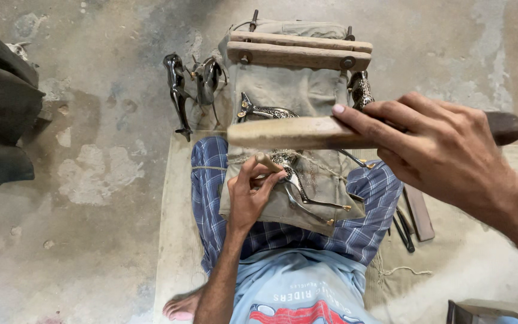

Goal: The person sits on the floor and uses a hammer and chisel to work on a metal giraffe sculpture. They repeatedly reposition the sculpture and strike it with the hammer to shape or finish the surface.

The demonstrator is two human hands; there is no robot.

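Two dark metal animal figurines (pixel 190 87) on bare concrete floor (pixel 103 180).

Packages: none seen.
Labels: none seen.
Signs: none seen.
Screens: none seen.
Print: shirt (pixel 298 300), red, white graphic, bottom centre.

The wooden mallet (pixel 307 132) hides the middle of the metal figurine (pixel 283 162); the right hand (pixel 445 150) covers its handle. The tool tip under the left hand (pixel 250 192) is unclear.

Left hand (pixel 252 191) pinched low; right hand (pixel 436 147) raised, grip closed.
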